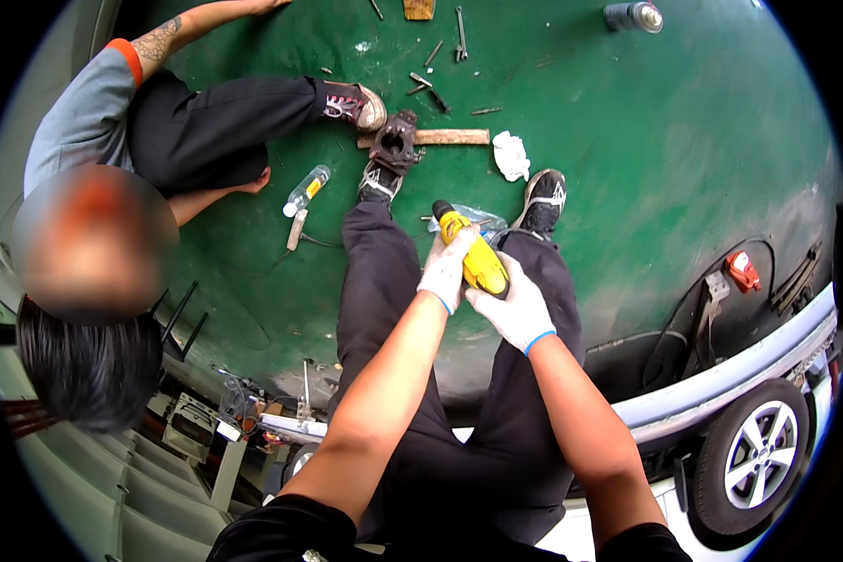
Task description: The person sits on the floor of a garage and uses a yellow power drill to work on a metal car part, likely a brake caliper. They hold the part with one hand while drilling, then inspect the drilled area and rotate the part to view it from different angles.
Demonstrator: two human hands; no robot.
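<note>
Your left hand [445, 263], in a white glove, is closed around the middle of the yellow power tool [484, 267]; your right hand [518, 305], gloved alike, presses its fingers to the rear end; the tool sits between your knees, above the green floor [670, 197], its black nose pointing up and to the left; your left glove covers part of its body, and some of your right fingertips are hidden, so you cannot tell how far they reach round.

Behind the tool a clear plastic bag [496, 221] shows only in part; the dark metal casting [395, 142] hides one end of the wooden handle [454, 137] and overlaps your left shoe [378, 184]; a wooden block [420, 8] is cut off by the upper edge, as is the hand [270, 4] of the person seated on your left, whose face is blurred out; the small metal pieces near the wrench [461, 34] are hard to make out.

The bottle [307, 190] bears a yellow label, and the spray can [633, 16] a printed wrap, both too small to read; any lettering on the tool is likewise unclear.
</note>
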